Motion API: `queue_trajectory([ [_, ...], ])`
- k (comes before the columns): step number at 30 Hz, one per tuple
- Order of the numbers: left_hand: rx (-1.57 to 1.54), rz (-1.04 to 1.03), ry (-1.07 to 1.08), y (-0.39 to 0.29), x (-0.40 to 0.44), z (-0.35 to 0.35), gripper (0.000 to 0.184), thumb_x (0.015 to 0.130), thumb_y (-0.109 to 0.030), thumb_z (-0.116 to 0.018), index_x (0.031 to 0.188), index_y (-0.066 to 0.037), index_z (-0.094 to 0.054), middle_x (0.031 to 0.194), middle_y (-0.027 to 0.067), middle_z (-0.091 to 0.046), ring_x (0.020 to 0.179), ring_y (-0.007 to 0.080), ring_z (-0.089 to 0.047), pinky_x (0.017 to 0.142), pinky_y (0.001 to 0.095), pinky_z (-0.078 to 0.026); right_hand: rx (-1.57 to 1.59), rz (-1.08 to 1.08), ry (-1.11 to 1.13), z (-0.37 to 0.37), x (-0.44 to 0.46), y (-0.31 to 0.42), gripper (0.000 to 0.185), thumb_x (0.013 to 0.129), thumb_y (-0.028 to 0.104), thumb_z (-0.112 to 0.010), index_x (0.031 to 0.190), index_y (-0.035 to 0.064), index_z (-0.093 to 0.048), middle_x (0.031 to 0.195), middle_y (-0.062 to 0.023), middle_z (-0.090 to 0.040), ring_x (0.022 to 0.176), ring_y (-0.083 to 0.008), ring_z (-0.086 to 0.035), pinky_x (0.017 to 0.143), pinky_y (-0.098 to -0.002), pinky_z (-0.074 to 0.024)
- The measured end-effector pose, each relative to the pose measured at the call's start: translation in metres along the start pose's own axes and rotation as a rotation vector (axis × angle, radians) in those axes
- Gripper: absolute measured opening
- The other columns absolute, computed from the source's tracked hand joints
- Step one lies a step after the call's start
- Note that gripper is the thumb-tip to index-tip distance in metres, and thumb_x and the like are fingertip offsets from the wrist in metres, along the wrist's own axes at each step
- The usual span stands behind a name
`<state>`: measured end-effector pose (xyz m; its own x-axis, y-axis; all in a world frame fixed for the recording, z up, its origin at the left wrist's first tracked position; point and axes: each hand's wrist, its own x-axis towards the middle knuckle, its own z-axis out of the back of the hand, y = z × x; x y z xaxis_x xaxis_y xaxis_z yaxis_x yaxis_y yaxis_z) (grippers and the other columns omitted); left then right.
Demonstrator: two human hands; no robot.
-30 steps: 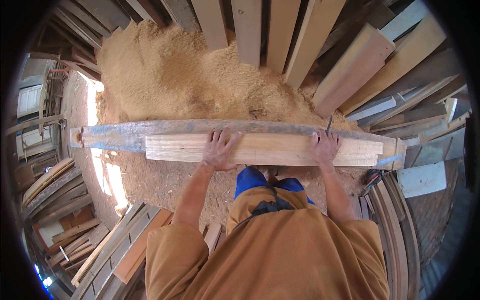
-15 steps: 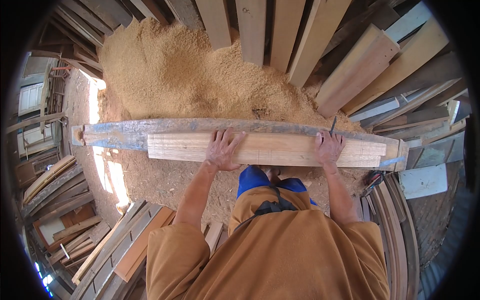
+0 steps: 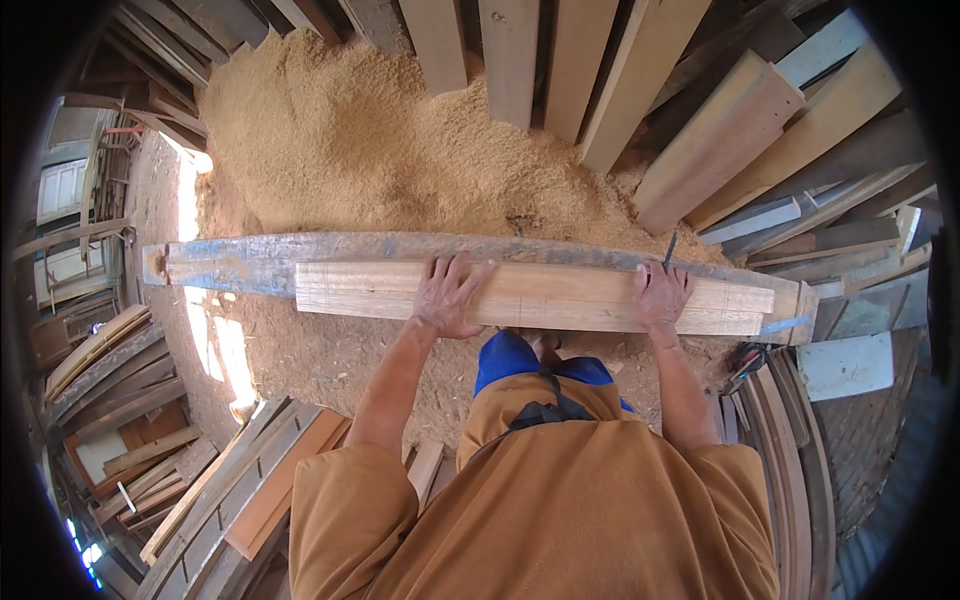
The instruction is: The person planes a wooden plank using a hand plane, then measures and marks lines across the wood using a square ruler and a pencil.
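Note:
Two pale wooden boards (image 3: 560, 290) lie side by side along a worn, paint-stained bench beam (image 3: 230, 262). Thin dark lines cross their upper faces. Left of their middle, my left hand (image 3: 448, 298) spans their width, its fingers spread at the far edge and its thumb at the near edge. My right hand (image 3: 660, 298) rests over the boards toward their right end, fingers bent. From between its fingers a slim dark pencil (image 3: 670, 248) points up and away; its lower part is hidden.
A sawdust heap (image 3: 330, 150) lies beyond the beam. Thick planks (image 3: 715, 145) lean at the back and right. Stacked timber (image 3: 240, 490) stands near left, with more long boards (image 3: 785, 470) near right. A white panel (image 3: 847, 366) is at the right. Sunlight streaks the dirt floor (image 3: 330, 365).
The view has shifted very slightly. Both hands, the boards and the pencil stay in essentially the same places.

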<state>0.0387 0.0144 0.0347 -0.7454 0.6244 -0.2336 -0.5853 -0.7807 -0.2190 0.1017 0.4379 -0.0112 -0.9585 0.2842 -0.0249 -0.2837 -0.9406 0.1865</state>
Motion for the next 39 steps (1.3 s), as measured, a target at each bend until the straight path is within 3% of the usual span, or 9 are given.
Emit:
queue_trajectory([
  [39,0.002,0.011,0.041,0.0013,0.0004,-0.0008,0.132,0.056,-0.06,-0.096,0.17,-0.029,-0.037,0.157,0.0204,-0.045,0.144,0.0429,-0.043,0.123,0.064,-0.031,-0.001,-0.032,0.06,0.0047,0.0009,0.0017,0.042,0.106,0.045,-0.056,0.114,0.0119,-0.08,0.114,-0.0144,-0.076,0.117,-0.0353,-0.061,0.121,-0.055,-0.0305],
])
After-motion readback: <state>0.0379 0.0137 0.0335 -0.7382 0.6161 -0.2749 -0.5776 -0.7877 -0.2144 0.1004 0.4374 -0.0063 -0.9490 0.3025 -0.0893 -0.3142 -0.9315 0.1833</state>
